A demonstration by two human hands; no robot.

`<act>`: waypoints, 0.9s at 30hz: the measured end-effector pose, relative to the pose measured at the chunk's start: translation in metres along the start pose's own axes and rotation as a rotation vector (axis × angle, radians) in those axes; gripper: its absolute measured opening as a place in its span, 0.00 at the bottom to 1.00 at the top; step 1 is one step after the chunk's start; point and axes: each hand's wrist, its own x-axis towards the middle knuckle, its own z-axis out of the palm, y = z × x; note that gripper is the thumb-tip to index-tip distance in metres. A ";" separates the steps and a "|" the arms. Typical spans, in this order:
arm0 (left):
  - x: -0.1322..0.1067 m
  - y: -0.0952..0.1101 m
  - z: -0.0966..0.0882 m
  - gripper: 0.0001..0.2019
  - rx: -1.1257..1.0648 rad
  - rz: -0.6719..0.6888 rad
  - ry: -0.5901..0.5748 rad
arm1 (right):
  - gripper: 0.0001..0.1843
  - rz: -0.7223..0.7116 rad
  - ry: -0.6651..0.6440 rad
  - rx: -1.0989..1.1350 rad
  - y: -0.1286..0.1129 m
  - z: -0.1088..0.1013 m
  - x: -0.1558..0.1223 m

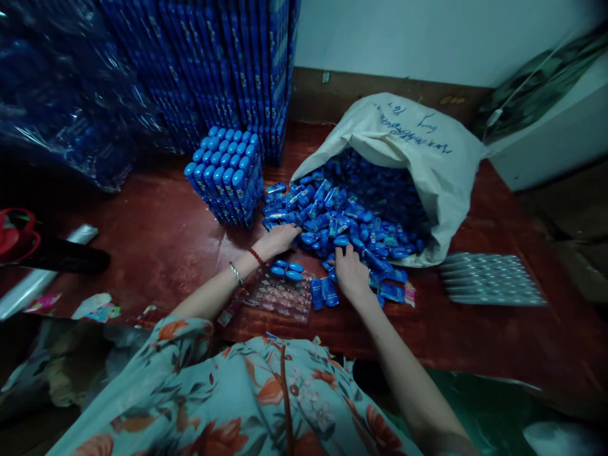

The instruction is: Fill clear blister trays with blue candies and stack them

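- The red-brown table [156, 215] is the biggest thing. Its near edge is partly hidden by the person's flowery shirt [285, 399].
- Tall blue stacks [213, 63] stand at the back left. Their tops are cut off. The ones far left are under shiny plastic [85, 95], so they are hard to make out.
- A big white sack [456, 164] lies on its side with its mouth open. It is dark in there, so the packs deep inside are hard to see. I can't read the pen writing on it.
- A heap of little blue packs [327, 218] spills from the sack onto the table. They are shiny and deep blue, rounded and long, and some have small pale labels. They lie every which way.
- A neat blue block [228, 183] stands left of the heap, with smooth round tops in rows.
- A pile of clear trays [494, 278] sits to the right.
- One clear bumpy tray [280, 297] lies in front, with four blue packs [287, 271] at its back edge.
- The left hand [284, 237] reaches into the heap's left side. Its fingertips are hidden, so I can't tell if it grips anything.
- The right hand [351, 272] has bent fingers right by one blue pack [341, 242]. I can't tell if it is pinched.
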 end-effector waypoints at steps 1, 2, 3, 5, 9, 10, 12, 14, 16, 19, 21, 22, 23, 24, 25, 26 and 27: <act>0.006 0.002 0.001 0.17 0.016 -0.002 -0.012 | 0.15 0.015 -0.031 -0.008 -0.001 0.000 0.003; 0.010 0.004 0.002 0.19 0.022 -0.005 -0.015 | 0.16 0.022 -0.053 -0.005 -0.001 0.000 0.004; 0.011 0.004 0.003 0.20 0.032 -0.006 -0.027 | 0.18 0.026 -0.062 0.009 -0.002 0.000 0.004; 0.006 0.000 0.003 0.21 0.046 -0.002 -0.053 | 0.20 0.049 -0.033 0.059 -0.002 0.002 0.001; -0.028 -0.023 0.001 0.13 -0.075 0.005 0.100 | 0.26 0.131 0.066 0.129 0.000 0.013 -0.013; -0.043 -0.028 0.001 0.12 -0.154 -0.008 0.200 | 0.27 0.145 0.065 0.129 0.001 0.017 -0.016; -0.077 -0.035 0.002 0.11 -0.342 -0.080 0.414 | 0.29 0.147 0.039 0.135 0.006 0.023 -0.017; -0.114 -0.033 0.006 0.12 -0.514 -0.220 0.576 | 0.27 0.112 0.014 0.176 0.011 0.028 -0.014; -0.146 -0.023 0.014 0.12 -0.633 -0.336 0.637 | 0.26 0.069 -0.001 0.255 0.017 0.032 -0.007; -0.172 -0.001 0.030 0.10 -0.683 -0.332 0.621 | 0.30 0.047 -0.054 0.432 0.020 0.036 0.004; -0.172 0.011 0.041 0.08 -0.634 -0.247 0.598 | 0.32 0.044 -0.093 0.556 0.017 0.035 0.008; -0.169 0.015 0.045 0.07 -0.593 -0.204 0.587 | 0.30 0.045 -0.107 0.616 0.016 0.034 0.009; -0.164 0.017 0.048 0.07 -0.550 -0.167 0.570 | 0.27 0.048 -0.105 0.676 0.014 0.032 0.008; -0.160 0.017 0.050 0.08 -0.505 -0.139 0.547 | 0.24 0.052 -0.085 0.734 0.013 0.029 0.005; -0.156 0.017 0.050 0.10 -0.463 -0.118 0.515 | 0.21 0.060 -0.050 0.791 0.013 0.025 0.001; -0.153 0.016 0.050 0.12 -0.419 -0.093 0.474 | 0.18 0.074 -0.009 0.850 0.013 0.021 -0.005; -0.151 0.015 0.048 0.13 -0.374 -0.066 0.427 | 0.17 0.092 0.031 0.913 0.012 0.016 -0.013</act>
